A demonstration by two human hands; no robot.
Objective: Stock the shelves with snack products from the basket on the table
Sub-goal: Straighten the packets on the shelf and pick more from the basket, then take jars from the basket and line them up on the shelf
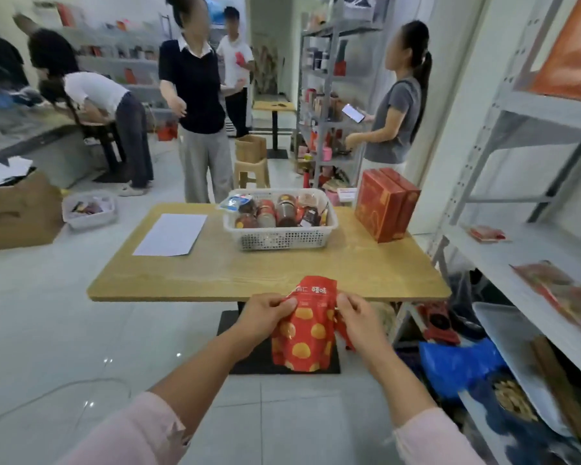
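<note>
Snack pouch (left hand; right hand)

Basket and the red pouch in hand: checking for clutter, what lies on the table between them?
Nothing: in the head view, only bare wooden table separates the white basket from the red snack pouch.

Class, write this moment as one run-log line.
left hand and right hand: gripping red snack pouch | basket: on table, holds jars | pouch: not yet shelved

The basket is set on the table, flanked by a paper sheet leftward and boxes rightward; shelves are placed further right.
</note>
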